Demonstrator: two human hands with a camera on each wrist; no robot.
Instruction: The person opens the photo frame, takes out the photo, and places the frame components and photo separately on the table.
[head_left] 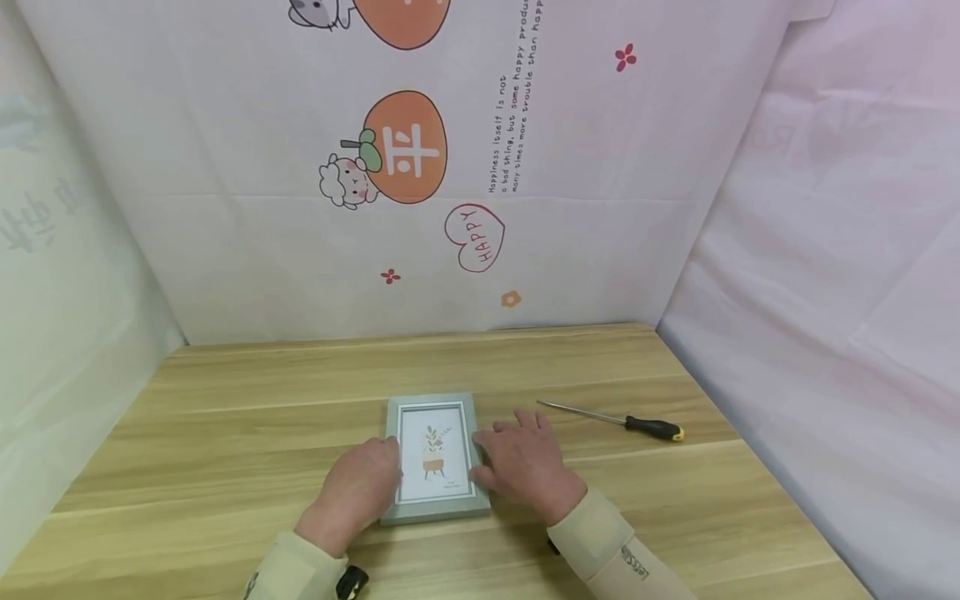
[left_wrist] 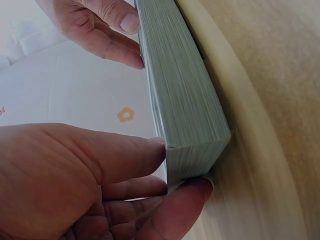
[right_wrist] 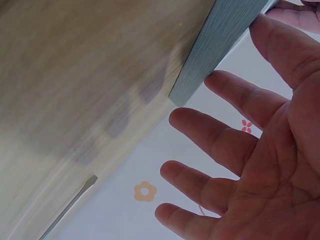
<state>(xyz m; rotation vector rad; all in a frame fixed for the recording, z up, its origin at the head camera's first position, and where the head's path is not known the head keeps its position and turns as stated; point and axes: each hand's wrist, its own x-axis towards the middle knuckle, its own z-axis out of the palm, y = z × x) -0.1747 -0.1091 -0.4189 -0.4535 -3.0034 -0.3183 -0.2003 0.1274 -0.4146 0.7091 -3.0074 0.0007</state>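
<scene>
A pale grey-green picture frame (head_left: 438,508) lies face up on the wooden table, with a plant print (head_left: 433,462) behind its front. At its left side my left hand (head_left: 356,487) grips the edge. The left wrist view shows that hand's thumb (left_wrist: 135,157) on the front edge and a curled fingertip (left_wrist: 192,195) at the end face. On the opposite side, my right hand (head_left: 525,462) touches the frame with thumb and index finger. Its other fingers (right_wrist: 205,132) are spread and fairly straight in the right wrist view.
A screwdriver with a black and yellow handle (head_left: 654,428) lies to the right of the right hand, its flat tip (right_wrist: 91,181) pointing toward the frame. White printed cloth (head_left: 570,250) stands behind the wooden table (head_left: 262,400) and along both sides.
</scene>
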